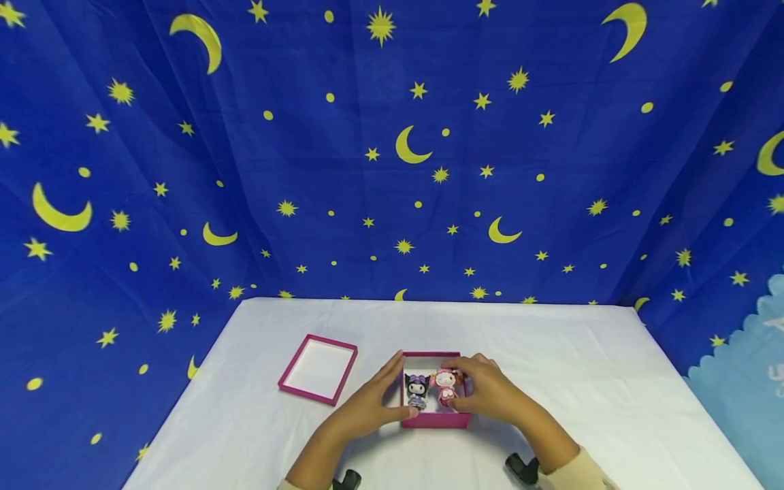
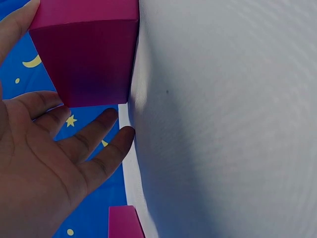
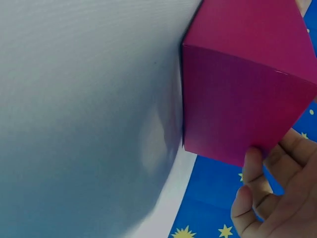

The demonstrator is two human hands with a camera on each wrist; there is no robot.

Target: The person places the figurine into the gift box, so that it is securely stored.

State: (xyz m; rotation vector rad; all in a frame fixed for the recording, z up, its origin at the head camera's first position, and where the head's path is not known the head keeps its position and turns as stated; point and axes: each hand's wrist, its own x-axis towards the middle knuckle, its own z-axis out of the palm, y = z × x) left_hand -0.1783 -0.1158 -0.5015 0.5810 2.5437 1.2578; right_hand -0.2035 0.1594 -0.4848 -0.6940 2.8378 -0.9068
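Observation:
In the head view, a magenta box (image 1: 435, 421) stands with its top uncovered. Within its frame are a black-and-purple figure (image 1: 418, 389) at left and a pink-and-white figure (image 1: 446, 382) at right. My left hand (image 1: 364, 410) touches the box's left side, thumb at the front corner beside the dark figure; the left wrist view shows its fingers spread. My right hand (image 1: 493, 391) holds the pink-and-white figure between thumb and fingers at the box's right edge. In the right wrist view, the box wall (image 3: 242, 104) hides both figures, and some fingers curl past its far corner.
A shallow square lid (image 1: 307, 396) with a magenta rim and white inside lies left of the box. Both rest on a white-covered table (image 1: 588, 381). Blue cloth (image 1: 343, 177) with yellow moons and stars hangs behind and along the sides.

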